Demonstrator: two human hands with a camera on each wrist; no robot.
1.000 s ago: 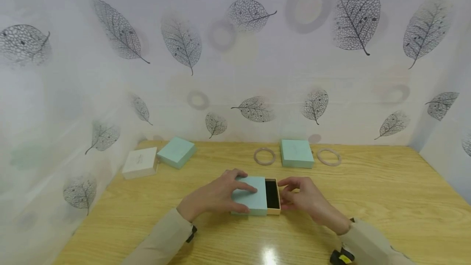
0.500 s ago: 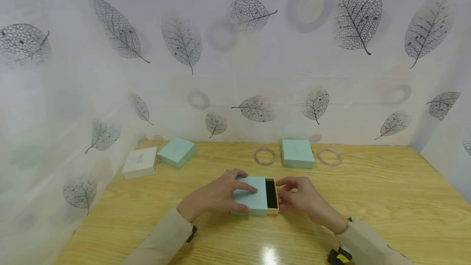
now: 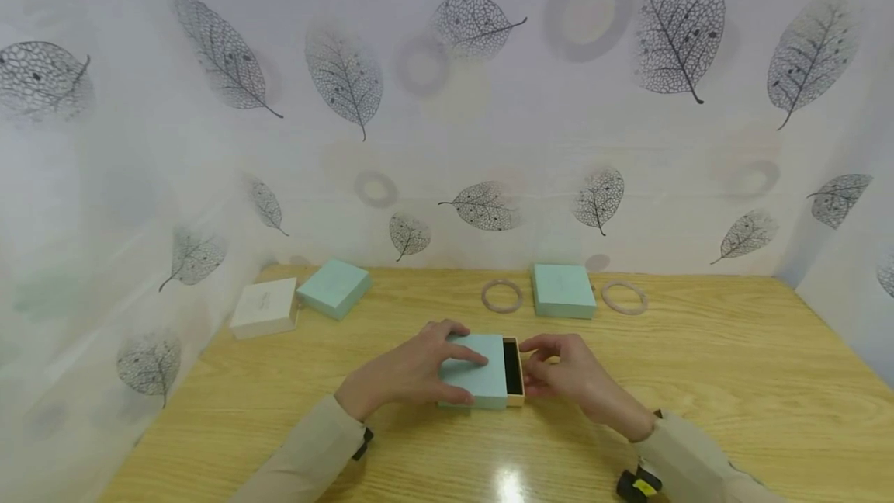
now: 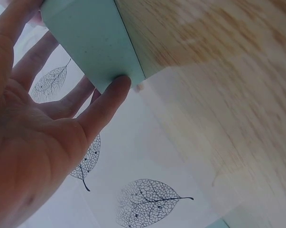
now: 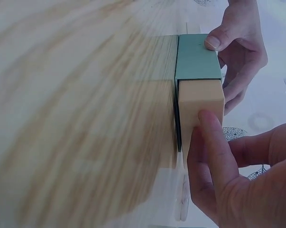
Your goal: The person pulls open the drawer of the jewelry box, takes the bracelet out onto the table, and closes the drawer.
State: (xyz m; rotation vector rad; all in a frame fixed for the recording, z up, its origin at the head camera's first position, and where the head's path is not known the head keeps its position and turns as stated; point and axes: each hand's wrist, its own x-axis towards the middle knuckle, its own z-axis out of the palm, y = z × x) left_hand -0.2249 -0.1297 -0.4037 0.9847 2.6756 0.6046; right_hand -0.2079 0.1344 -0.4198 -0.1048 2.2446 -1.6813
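A pale blue-green slide box (image 3: 483,355) lies on the table, its cream drawer (image 3: 514,401) with a dark lining sticking out a little on the right. My left hand (image 3: 412,371) holds the outer sleeve from the left: the thumb (image 4: 109,102) presses the front side, one finger lies over the top, and others reach the far side. At the drawer's outer end is my right hand (image 3: 573,375), fingers loosely bent against it. In the right wrist view, the right thumb (image 5: 216,137) touches the drawer (image 5: 201,97) near its end edge.
Toward the back of the table (image 3: 740,379) are a white box (image 3: 264,307), a blue-green box (image 3: 335,289) and another blue-green box (image 3: 563,291). Pale rings (image 3: 502,296) lie either side of the last one. A leaf-patterned curtain (image 3: 447,123) encloses the back and sides.
The drawer has slid left, farther into the sleeve, and the right hand has moved left with it. The left hand and the sleeve stay in place.
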